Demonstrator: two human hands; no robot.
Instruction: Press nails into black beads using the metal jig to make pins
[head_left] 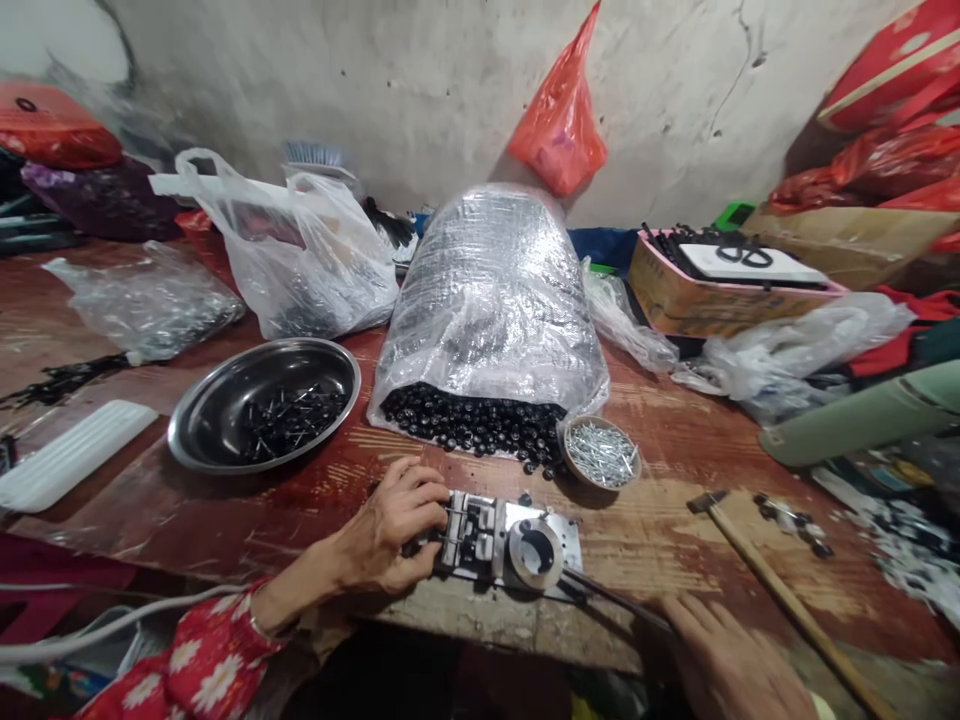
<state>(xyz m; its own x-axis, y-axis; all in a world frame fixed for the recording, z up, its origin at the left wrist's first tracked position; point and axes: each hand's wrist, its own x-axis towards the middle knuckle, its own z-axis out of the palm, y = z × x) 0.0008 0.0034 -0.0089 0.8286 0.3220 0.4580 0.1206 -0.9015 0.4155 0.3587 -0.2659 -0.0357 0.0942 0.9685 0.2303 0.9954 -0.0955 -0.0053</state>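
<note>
A small metal lever press point(536, 553) with a round hub sits at the table's front edge. My left hand point(394, 530) is at its left end, fingers curled and thumb bent against the slotted block point(472, 535), where thin pins lie. Whatever is between those fingertips is hidden. From the hub a dark lever point(615, 600) runs right to my right hand point(724, 655), which is smeared by motion and closed over the lever's end. Behind the press, black round caps point(480, 425) spill from a big clear plastic bag point(491, 290). A bowl of metal pins point(602, 453) stands beside them.
On the left are a steel bowl point(262, 405) holding black pieces with pins, a white plastic tray point(79, 455) and plastic bags point(300, 260). Right of the press lies a hammer point(787, 600). A box point(697, 300) and a green roll point(862, 415) are farther right.
</note>
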